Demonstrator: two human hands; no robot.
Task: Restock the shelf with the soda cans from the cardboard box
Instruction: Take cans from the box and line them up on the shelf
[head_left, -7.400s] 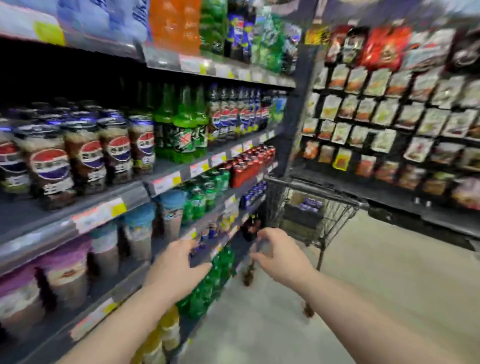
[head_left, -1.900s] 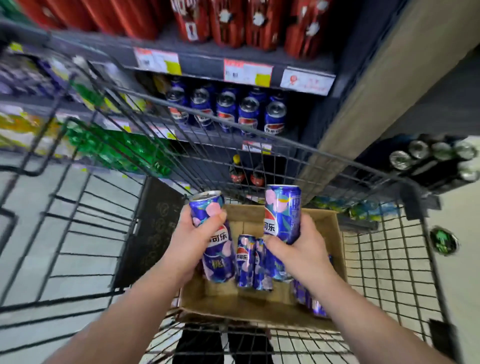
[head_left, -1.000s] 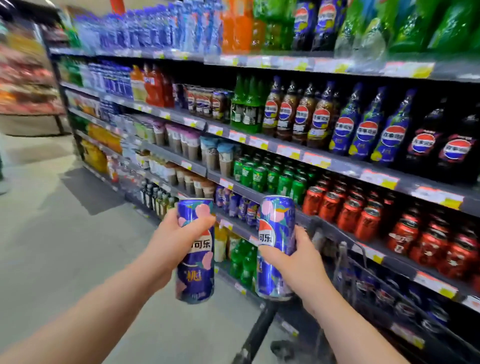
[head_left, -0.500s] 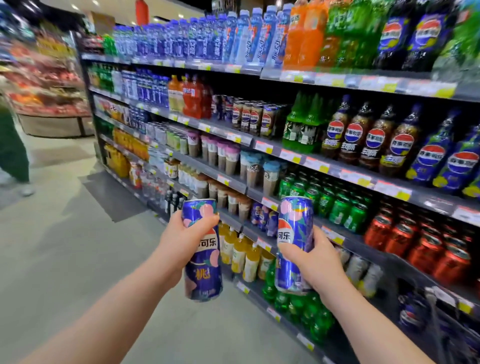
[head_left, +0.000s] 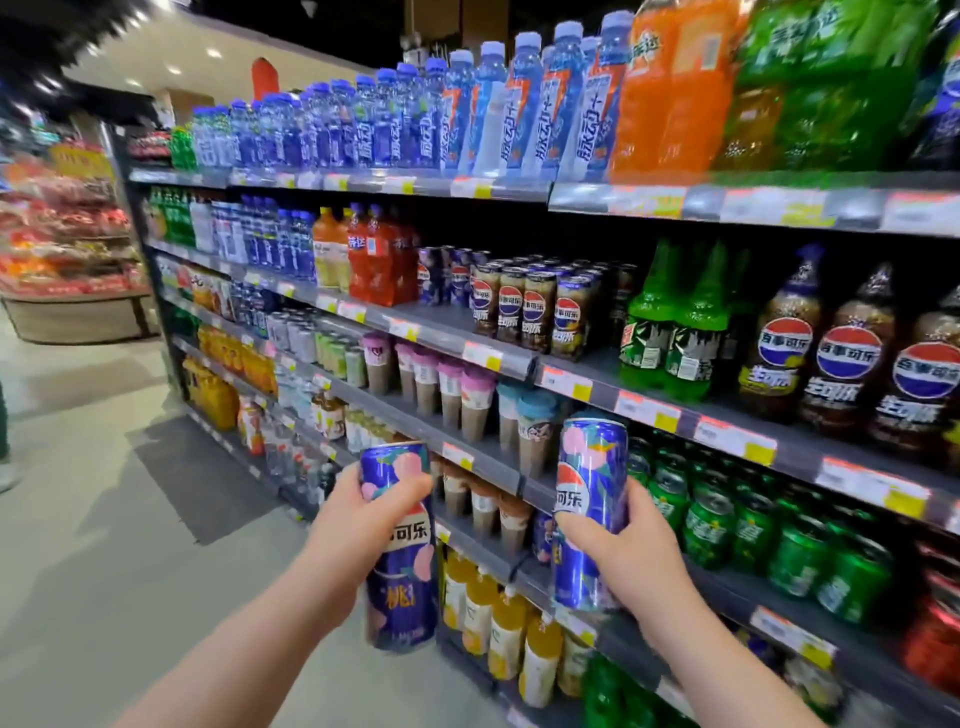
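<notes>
I hold two tall blue soda cans with pink peach prints, both upright in front of the drinks shelf. My left hand (head_left: 366, 512) grips the left can (head_left: 402, 582) around its upper half. My right hand (head_left: 626, 556) grips the right can (head_left: 589, 478) around its lower half, and this can stands a little higher and closer to the shelf. Behind the cans runs the grey shelf edge (head_left: 483, 470) with price tags. A few matching blue cans (head_left: 543, 535) stand on the shelf between my hands. The cardboard box is out of view.
The shelving (head_left: 644, 408) fills the right side, with cola cans (head_left: 535, 312), green cans (head_left: 748, 525), lidded cups (head_left: 452, 387) and juice bottles (head_left: 506, 629). The grey aisle floor (head_left: 104, 519) lies to the left, with a red display stand (head_left: 67, 260) beyond.
My view has swung from the cart and box to the shelf and moved nearer. Both cans stay in my hands and have risen towards the shelf with cups.
</notes>
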